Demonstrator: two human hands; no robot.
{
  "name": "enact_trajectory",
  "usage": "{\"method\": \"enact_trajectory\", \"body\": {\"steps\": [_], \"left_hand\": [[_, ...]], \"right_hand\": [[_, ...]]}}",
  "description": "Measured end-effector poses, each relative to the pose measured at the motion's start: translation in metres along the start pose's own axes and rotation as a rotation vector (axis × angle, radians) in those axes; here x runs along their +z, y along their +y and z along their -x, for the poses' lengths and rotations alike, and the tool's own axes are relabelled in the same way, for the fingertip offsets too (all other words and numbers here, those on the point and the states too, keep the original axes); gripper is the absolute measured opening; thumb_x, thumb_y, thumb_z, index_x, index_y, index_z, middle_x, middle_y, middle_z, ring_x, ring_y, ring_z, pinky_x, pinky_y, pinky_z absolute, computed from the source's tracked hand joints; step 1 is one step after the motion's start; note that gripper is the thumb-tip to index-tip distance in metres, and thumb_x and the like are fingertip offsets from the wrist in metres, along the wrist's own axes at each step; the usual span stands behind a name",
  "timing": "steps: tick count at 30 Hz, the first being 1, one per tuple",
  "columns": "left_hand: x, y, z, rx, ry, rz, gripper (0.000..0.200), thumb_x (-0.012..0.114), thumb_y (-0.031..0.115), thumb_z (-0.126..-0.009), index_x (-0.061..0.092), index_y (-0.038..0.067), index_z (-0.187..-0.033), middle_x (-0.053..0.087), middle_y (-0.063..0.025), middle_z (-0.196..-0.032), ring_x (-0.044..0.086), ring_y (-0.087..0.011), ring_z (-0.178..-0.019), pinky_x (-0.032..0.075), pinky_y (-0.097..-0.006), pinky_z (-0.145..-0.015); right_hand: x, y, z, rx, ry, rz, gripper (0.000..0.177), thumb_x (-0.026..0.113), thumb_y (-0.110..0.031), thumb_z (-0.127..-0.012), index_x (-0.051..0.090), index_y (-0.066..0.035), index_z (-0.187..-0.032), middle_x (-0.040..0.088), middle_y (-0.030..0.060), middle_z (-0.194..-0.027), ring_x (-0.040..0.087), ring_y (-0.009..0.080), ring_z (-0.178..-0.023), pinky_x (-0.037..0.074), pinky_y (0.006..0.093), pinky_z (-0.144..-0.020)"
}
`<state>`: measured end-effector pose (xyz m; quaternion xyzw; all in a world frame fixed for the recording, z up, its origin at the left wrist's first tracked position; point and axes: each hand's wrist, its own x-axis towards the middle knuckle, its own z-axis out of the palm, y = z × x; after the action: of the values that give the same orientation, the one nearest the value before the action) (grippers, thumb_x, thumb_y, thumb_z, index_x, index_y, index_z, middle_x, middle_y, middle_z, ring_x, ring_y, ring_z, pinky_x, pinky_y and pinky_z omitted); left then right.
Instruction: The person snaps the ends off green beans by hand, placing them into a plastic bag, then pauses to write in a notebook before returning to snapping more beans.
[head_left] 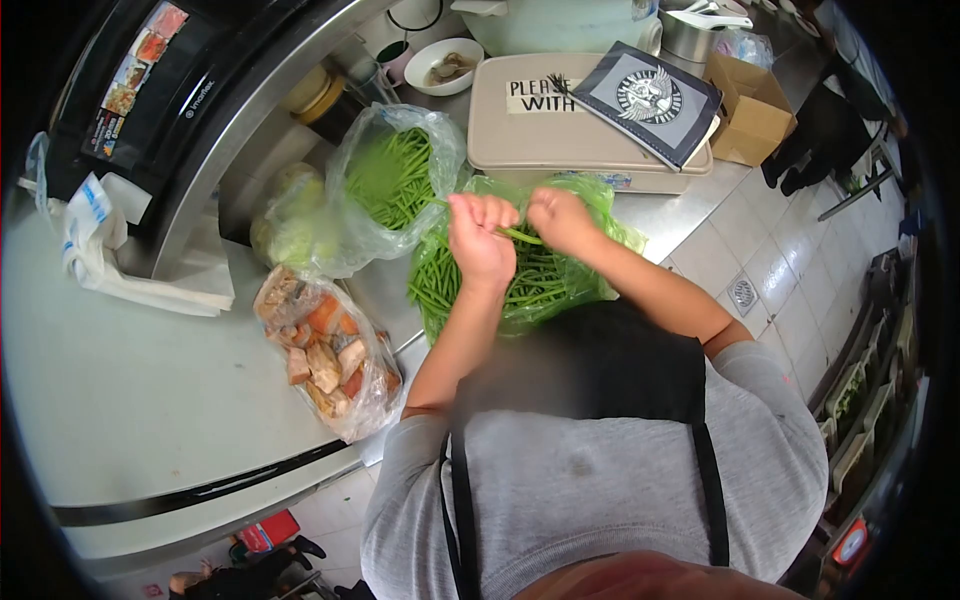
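My left hand [478,240] and my right hand [560,218] are both closed on one green bean [520,236], held between them. They hover over an open clear plastic bag of green beans [540,285] on the steel counter. A second clear bag of green beans [400,180] lies just to the left of my left hand.
A bag of cut orange and tan chunks [330,355] lies on the white surface at left. A beige lidded box [560,135] with a dark booklet [650,100] sits beyond the beans. A cardboard box [752,112], a white bowl [443,66] and a black appliance [150,100] stand around. Tiled floor [760,260] at right.
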<state>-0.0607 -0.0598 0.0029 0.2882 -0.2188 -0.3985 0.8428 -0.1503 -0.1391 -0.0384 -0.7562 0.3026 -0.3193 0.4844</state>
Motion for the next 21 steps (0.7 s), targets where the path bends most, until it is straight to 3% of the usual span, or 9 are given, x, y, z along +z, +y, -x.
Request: {"method": "enact_trajectory", "body": {"steps": [2, 5, 6, 9, 12, 15, 18, 21], "left_hand": [[0.0, 0.01, 0.0, 0.028, -0.033, 0.045, 0.039, 0.03, 0.04, -0.088, 0.029, 0.012, -0.06, 0.026, -0.0001, -0.05, 0.027, -0.0149, -0.051, 0.028, -0.0283, -0.052], [-0.011, 0.02, -0.006, 0.053, -0.04, 0.079, 0.04, 0.029, 0.041, -0.088, 0.029, 0.012, -0.06, 0.025, 0.0002, -0.05, 0.027, -0.0148, -0.051, 0.027, -0.0277, -0.052], [-0.014, 0.021, -0.009, 0.049, -0.023, 0.092, 0.04, 0.029, 0.042, -0.088, 0.029, 0.012, -0.06, 0.025, 0.0002, -0.05, 0.027, -0.0149, -0.051, 0.027, -0.0279, -0.052], [-0.018, 0.022, -0.014, 0.053, 0.031, 0.113, 0.04, 0.03, 0.041, -0.088, 0.029, 0.012, -0.06, 0.025, 0.0, -0.05, 0.026, -0.0151, -0.051, 0.027, -0.0285, -0.052], [-0.02, 0.024, -0.013, 0.051, 0.053, 0.1, 0.039, 0.03, 0.04, -0.088, 0.029, 0.012, -0.06, 0.025, 0.0, -0.05, 0.026, -0.0152, -0.051, 0.027, -0.0286, -0.053], [-0.02, 0.025, -0.013, 0.037, 0.053, 0.078, 0.039, 0.031, 0.04, -0.088, 0.029, 0.012, -0.06, 0.026, 0.0, -0.05, 0.026, -0.015, -0.05, 0.028, -0.0285, -0.052], [-0.007, 0.02, -0.004, -0.037, 0.066, 0.062, 0.04, 0.032, 0.042, -0.087, 0.03, 0.012, -0.06, 0.026, 0.0002, -0.05, 0.027, -0.0142, -0.049, 0.028, -0.0276, -0.051], [0.004, 0.015, 0.008, -0.175, -0.019, 0.111, 0.04, 0.033, 0.043, -0.086, 0.03, 0.012, -0.061, 0.027, 0.0006, -0.05, 0.027, -0.0131, -0.048, 0.026, -0.0263, -0.047]], "right_hand": [[-0.001, 0.042, -0.015, 0.128, 0.019, -0.143, 0.022, 0.046, -0.019, -0.077, 0.05, -0.001, -0.066, 0.047, 0.0079, -0.054, 0.048, 0.0151, -0.052, 0.04, 0.0306, -0.05], [-0.016, 0.014, -0.005, 0.26, -0.324, -0.262, 0.027, 0.046, -0.025, -0.081, 0.052, -0.002, -0.068, 0.049, 0.004, -0.056, 0.049, 0.0115, -0.055, 0.042, 0.0257, -0.051], [-0.016, 0.007, 0.0, 0.231, -0.389, -0.368, 0.03, 0.045, -0.028, -0.084, 0.054, -0.003, -0.07, 0.051, 0.002, -0.059, 0.049, 0.0091, -0.057, 0.042, 0.0209, -0.053], [-0.007, 0.005, 0.006, 0.049, -0.492, -0.391, 0.023, 0.047, -0.023, -0.082, 0.054, -0.003, -0.073, 0.052, 0.0026, -0.061, 0.05, 0.0092, -0.057, 0.042, 0.0224, -0.054], [-0.007, 0.001, 0.006, -0.037, -0.476, -0.19, 0.016, 0.048, -0.018, -0.08, 0.054, -0.004, -0.076, 0.053, 0.0035, -0.062, 0.05, 0.0107, -0.057, 0.041, 0.0242, -0.056], [-0.01, -0.012, 0.008, -0.162, -0.455, -0.044, 0.012, 0.047, -0.014, -0.076, 0.055, -0.005, -0.075, 0.055, 0.0077, -0.063, 0.053, 0.0181, -0.058, 0.042, 0.0301, -0.055], [-0.005, -0.017, 0.011, -0.37, -0.376, 0.433, 0.013, 0.046, -0.014, -0.072, 0.056, -0.005, -0.073, 0.057, 0.0123, -0.066, 0.055, 0.0267, -0.061, 0.043, 0.0356, -0.055], [0.011, -0.004, 0.012, -0.249, -0.336, 0.365, 0.016, 0.046, -0.016, -0.068, 0.057, -0.005, -0.07, 0.057, 0.014, -0.066, 0.054, 0.0309, -0.064, 0.043, 0.0396, -0.056]]}}
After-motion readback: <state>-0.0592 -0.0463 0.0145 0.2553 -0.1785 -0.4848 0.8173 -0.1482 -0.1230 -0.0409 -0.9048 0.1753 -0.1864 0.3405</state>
